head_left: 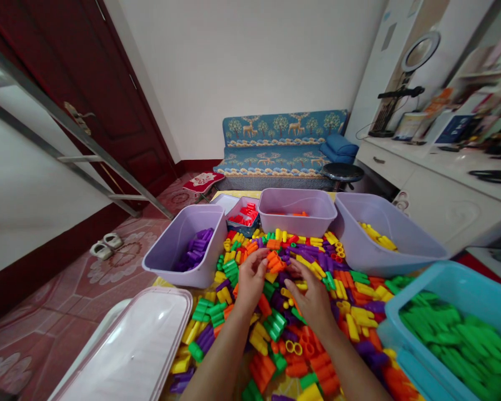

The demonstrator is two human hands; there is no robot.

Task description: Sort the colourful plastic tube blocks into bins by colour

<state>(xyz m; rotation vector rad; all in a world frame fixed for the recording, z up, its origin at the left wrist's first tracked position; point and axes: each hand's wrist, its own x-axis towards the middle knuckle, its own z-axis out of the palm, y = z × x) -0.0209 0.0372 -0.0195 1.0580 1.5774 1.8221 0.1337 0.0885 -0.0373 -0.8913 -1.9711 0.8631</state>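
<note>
My left hand (251,277) is over the middle of the pile, its fingers curled and its fingertips at orange plastic tube blocks (275,263), which it appears to hold. To the right of these blocks is my right hand (313,295), its thumb and fingers apart and nothing plainly in them. Under both hands spreads a mixed pile of tube-shaped plastic blocks in green (275,324), yellow (259,337), purple and orange. Some blocks are joined side by side. My right fingertips are partly lost against the purple and yellow blocks.
Lilac bins hold purple blocks (198,248), a few orange ones (300,214) and yellow ones (379,238). A small box (242,224) has red blocks; a turquoise bin (426,278) has green ones. A white lid (129,340) lies at left. Beyond are a sofa (275,156) and stool (342,171).
</note>
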